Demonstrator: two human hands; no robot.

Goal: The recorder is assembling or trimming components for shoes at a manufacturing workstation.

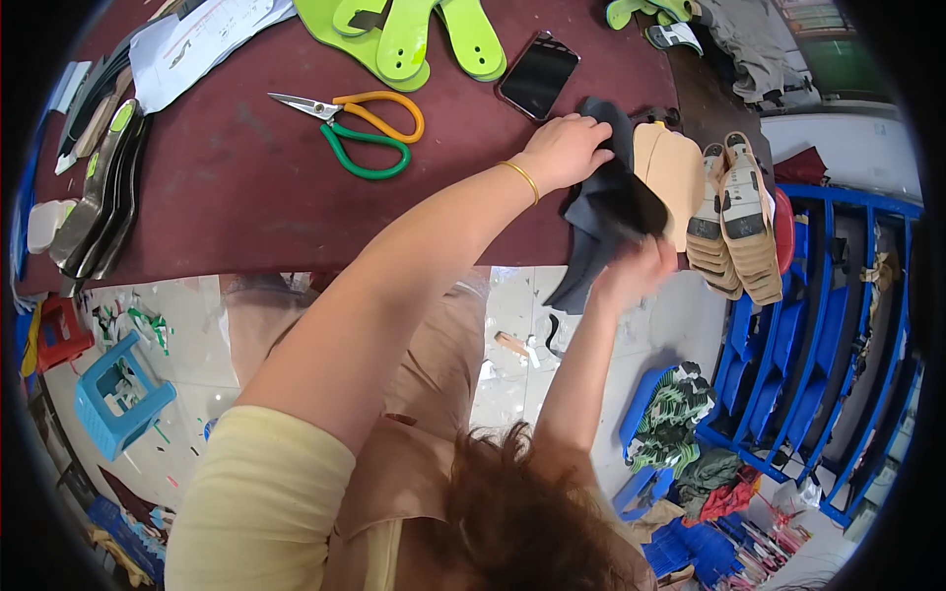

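At the table's right front edge, dark grey to black flexible cut pieces (613, 187) lie bunched and partly folded, one tail hanging over the edge. My left hand (567, 150) is closed on their upper part, thumb and fingers gripping the material. Lower down, my right hand (636, 268) pinches the near side; motion blurs its fingertips. Just right of the pieces sit tan sole-shaped sheets (670, 177). A dark-screened phone (539, 76) lies beyond my left hand. Snips with one orange and one green handle (370, 128) rest on the maroon table (227, 197), left of that hand.
Lime-green sole shapes (404, 44) and papers (197, 49) lie at the back. Dark curved pieces (103, 197) are stacked at left, tan insoles (739, 222) at right. A blue stool (123, 394), blue rack (818, 335) and scraps stand around the floor.
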